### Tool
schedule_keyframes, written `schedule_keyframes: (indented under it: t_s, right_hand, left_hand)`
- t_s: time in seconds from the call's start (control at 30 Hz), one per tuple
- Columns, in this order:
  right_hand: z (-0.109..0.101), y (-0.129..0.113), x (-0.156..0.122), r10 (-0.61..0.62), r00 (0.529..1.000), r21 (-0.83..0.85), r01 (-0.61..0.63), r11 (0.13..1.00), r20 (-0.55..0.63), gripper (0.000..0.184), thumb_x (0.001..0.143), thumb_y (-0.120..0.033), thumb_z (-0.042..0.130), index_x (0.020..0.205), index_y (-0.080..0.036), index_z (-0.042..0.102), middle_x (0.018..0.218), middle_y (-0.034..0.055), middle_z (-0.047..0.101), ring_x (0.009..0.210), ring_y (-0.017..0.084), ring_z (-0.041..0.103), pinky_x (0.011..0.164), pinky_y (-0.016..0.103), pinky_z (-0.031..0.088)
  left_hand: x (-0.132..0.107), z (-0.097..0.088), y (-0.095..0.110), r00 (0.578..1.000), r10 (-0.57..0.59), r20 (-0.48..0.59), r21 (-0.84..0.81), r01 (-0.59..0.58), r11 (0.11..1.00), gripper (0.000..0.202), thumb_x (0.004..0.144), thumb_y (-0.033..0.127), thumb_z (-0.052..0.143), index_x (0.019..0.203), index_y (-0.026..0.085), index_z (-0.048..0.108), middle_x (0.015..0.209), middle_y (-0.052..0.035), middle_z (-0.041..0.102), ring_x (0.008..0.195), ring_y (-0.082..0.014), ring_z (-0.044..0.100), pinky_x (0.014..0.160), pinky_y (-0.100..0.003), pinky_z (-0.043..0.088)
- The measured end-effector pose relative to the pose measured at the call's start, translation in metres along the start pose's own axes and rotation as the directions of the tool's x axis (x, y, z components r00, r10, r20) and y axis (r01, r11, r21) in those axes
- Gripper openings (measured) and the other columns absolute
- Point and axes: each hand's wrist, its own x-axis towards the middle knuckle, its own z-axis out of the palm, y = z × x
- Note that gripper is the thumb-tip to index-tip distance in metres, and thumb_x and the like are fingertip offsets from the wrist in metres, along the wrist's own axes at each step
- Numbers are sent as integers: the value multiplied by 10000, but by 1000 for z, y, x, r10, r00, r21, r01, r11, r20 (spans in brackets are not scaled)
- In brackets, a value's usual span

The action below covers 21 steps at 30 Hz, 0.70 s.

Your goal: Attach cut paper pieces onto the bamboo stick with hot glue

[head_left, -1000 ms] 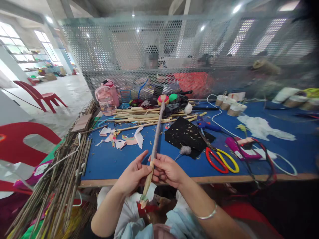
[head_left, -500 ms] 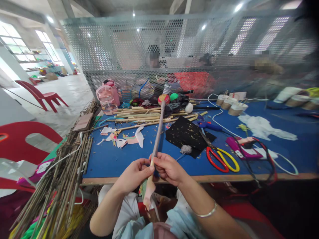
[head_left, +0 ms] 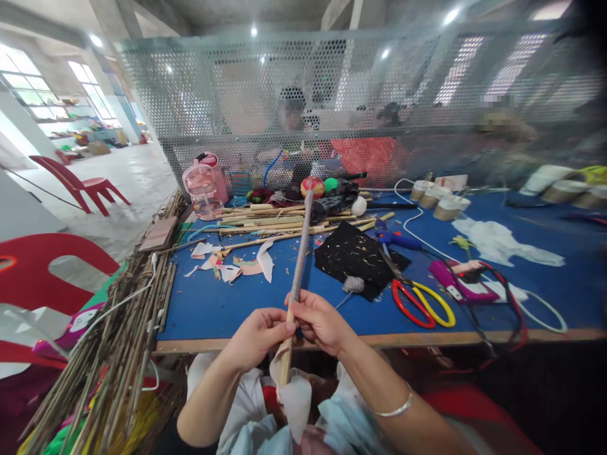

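Observation:
A long stick (head_left: 300,259) slants away from me over the table edge, its far part covered in grey and its near part bare pale wood. My left hand (head_left: 258,335) is closed, thumb and fingers pinching the stick where the grey ends. Just beside it, my right hand (head_left: 322,321) also grips the stick, fingers curled round it. A pale paper-like strip (head_left: 294,401) hangs loose around the near end, over my lap. The far tip overlaps a red and yellow ball (head_left: 313,187); whether they touch I cannot tell.
On the blue table (head_left: 199,316) lie red-and-yellow-handled scissors (head_left: 422,303), a black cloth (head_left: 336,253), a grey yarn bundle (head_left: 353,284), paper scraps (head_left: 251,262) and a blue glue gun (head_left: 398,239). Bare sticks (head_left: 270,221) lie farther back. Thin brown stalks (head_left: 128,316) are piled at left.
The loose strip at the near end has swung round and now shows a broad white side. My left hand has shifted slightly down and right; my right hand has barely moved.

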Motion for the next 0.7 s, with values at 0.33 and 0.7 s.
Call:
schedule_keyframes:
  t_s: [0.33,0.7]
  right_hand:
    - [-4,-22,14,-98,994,-87,93,992,-56,408,626,-433,715,823,-187,456,446,-130,307,349,19,144,320,177,53]
    - [-21,-34,42,-18,998,-253,3,967,-58,401,644,-481,679,759,-196,421,410,-132,313,327,16,144,318,186,50]
  left_hand:
    - [19,-2,21,987,69,-146,198,-39,979,386,645,438,702,827,101,651,663,-11,594,553,-84,452,515,-205,312]
    - [48,-12,13,970,155,-188,320,-89,943,387,678,484,651,754,105,633,640,-13,585,554,-94,455,536,-206,310]
